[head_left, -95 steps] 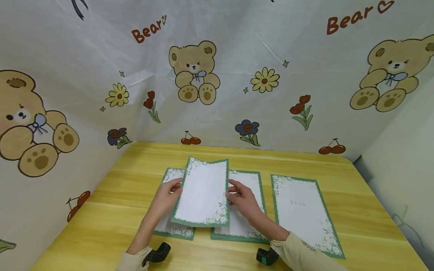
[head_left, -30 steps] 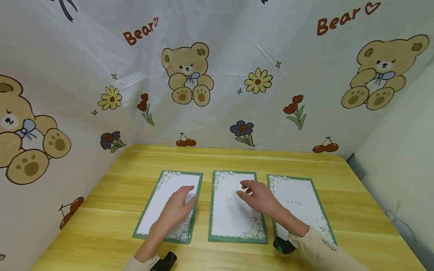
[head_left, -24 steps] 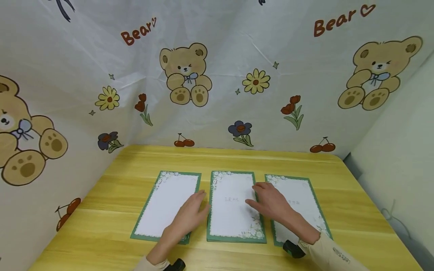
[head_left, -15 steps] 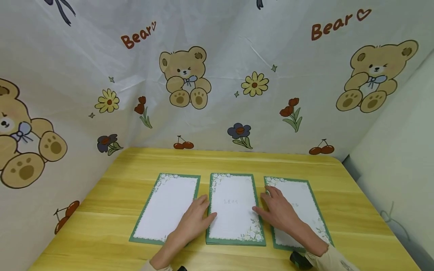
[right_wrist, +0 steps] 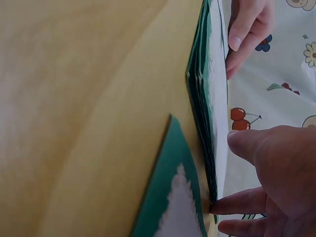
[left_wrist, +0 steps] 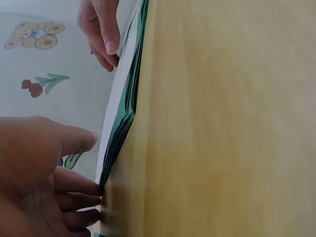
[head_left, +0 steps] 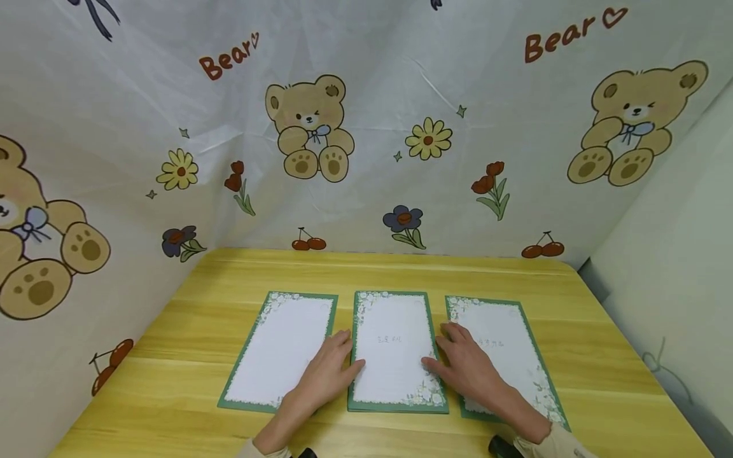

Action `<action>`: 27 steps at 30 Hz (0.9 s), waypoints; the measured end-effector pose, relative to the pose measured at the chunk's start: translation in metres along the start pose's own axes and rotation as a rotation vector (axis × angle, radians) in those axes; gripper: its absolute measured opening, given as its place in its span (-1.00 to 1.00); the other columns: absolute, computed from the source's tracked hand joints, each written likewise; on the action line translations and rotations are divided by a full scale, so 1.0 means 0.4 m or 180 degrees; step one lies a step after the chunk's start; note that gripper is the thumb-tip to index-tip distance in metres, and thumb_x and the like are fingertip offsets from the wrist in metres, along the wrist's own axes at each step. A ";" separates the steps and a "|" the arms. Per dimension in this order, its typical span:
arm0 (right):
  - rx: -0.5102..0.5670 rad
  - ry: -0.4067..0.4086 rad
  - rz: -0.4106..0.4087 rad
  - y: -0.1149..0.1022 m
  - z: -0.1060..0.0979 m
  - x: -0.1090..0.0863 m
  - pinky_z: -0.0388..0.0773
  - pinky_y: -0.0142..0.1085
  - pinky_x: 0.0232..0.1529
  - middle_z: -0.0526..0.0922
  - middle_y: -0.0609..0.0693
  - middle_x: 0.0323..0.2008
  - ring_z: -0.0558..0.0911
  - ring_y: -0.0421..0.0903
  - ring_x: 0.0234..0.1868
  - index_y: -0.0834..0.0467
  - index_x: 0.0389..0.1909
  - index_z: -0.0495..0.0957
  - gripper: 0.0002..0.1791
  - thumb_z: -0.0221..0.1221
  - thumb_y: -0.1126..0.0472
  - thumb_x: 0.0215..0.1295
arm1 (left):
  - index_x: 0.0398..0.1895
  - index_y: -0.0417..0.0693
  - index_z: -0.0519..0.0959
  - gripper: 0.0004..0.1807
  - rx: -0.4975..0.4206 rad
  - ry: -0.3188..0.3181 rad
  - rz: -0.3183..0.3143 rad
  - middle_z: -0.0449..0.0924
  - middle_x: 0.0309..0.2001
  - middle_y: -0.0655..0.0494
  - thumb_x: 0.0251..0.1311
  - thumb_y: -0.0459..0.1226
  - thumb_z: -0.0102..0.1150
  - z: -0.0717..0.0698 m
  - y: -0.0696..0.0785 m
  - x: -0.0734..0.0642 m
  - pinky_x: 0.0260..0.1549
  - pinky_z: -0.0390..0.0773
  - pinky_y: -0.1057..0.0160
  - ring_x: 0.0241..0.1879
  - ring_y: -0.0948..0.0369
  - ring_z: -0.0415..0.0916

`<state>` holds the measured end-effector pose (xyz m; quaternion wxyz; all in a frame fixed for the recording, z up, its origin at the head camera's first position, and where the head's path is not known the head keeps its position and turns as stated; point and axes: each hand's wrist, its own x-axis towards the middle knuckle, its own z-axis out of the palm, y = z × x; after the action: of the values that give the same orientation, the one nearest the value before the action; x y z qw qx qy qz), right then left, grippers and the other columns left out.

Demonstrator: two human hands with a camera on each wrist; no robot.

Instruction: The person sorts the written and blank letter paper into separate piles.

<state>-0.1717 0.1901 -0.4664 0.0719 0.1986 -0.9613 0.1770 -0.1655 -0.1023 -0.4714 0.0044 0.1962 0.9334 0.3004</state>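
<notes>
A stack of green-bordered stationery sheets point(head_left: 395, 375) lies in the middle of the table, faint writing on its top sheet. My left hand point(head_left: 326, 372) is at its left edge; in the left wrist view the fingers point(left_wrist: 79, 201) touch the side of the stack and the thumb stands apart. Opposite it, my right hand point(head_left: 472, 366) is at the right edge, with a fingertip against the stack's side in the right wrist view. Neither hand curls round the sheets. Under the left hand's side lies a plain green-bordered sheet point(head_left: 280, 350), its lower right corner hidden.
To the right, a third green-bordered sheet point(head_left: 527, 369) with faint writing lies partly beneath the right hand and forearm. All rest on a yellow wood-grain table point(head_left: 172, 369). Behind it hangs a bear-print cloth point(head_left: 355, 210); a pale wall point(head_left: 676, 267) stands at the right.
Earlier both hands held a sheet in the air; it is out of them now. The hands then came down from over the left and middle sheets to the middle stack's two sides.
</notes>
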 end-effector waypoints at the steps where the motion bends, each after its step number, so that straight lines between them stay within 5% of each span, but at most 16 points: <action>1: -0.0010 -0.0005 -0.0014 -0.002 0.002 -0.001 0.45 0.13 0.13 0.42 0.35 0.24 0.30 0.31 0.33 0.42 0.07 0.59 -0.38 0.29 -0.08 0.30 | 0.29 -0.54 0.35 -0.35 -0.0010 -0.0025 0.0001 0.23 0.39 -0.35 0.38 -0.15 0.17 0.000 0.000 0.000 0.35 0.11 -0.17 0.41 -0.22 0.11; 18: 0.0126 -0.0139 0.0022 -0.028 0.002 -0.015 0.29 0.12 0.28 0.25 0.38 0.39 0.21 0.31 0.42 0.48 0.37 0.27 -0.17 0.24 -0.07 0.35 | 0.39 -0.58 0.15 -0.27 -0.0007 -0.0208 0.0006 -0.04 0.49 -0.38 0.45 -0.14 0.06 -0.001 0.013 -0.009 0.39 -0.03 -0.15 0.49 -0.16 -0.08; 23: 0.0649 0.0214 0.0139 -0.033 0.001 -0.009 0.39 0.13 0.20 0.37 0.32 0.33 0.35 0.28 0.34 0.45 0.33 0.34 -0.33 0.26 0.12 0.36 | 0.41 -0.51 0.18 -0.33 -0.0404 -0.0158 -0.0048 0.01 0.49 -0.34 0.49 -0.15 0.01 -0.013 0.013 -0.010 0.36 0.03 -0.22 0.47 -0.21 -0.05; 27: 0.1320 0.0458 0.0312 -0.036 0.000 -0.003 0.58 -0.03 0.00 0.59 0.23 0.08 0.59 0.16 0.07 0.37 0.30 0.43 -0.48 0.23 0.31 0.36 | 0.38 -0.44 0.28 -0.40 -0.0812 -0.0021 -0.0092 0.20 0.41 -0.34 0.48 -0.17 0.03 -0.018 0.007 -0.001 0.29 0.19 -0.23 0.40 -0.24 0.12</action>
<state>-0.1645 0.1781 -0.4619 0.0893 0.1491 -0.9052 0.3879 -0.1652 -0.1044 -0.4639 0.0368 0.1816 0.8903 0.4160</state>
